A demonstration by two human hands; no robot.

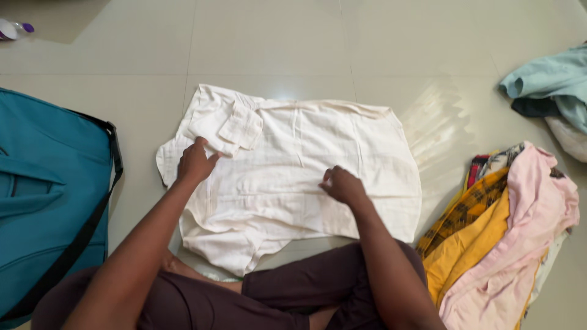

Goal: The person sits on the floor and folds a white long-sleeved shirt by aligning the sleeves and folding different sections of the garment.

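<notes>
Head camera, looking down at a person sitting cross-legged on a pale tiled floor (269,36). A cream-white shirt (306,165) is lying spread flat on the floor just in front of the person's knees, with its collar end pointing left and a folded-over sleeve (241,127) resting on top near the upper left. The left hand (195,162) is pressing down on the shirt's left part, fingers held together and slightly curled, just beside the folded sleeve. The right hand (343,185) is resting on the middle of the shirt, fingers bunched and bent against the cloth; whether it is pinching any fabric cannot be told. Dark maroon trousers (293,299) are filling the bottom of the view. A teal bag (43,195) with a black strap is sitting at the left. At the right, a heap of yellow plaid and pink clothes (507,238) is lying, with a pale blue garment (550,79) further back.
</notes>
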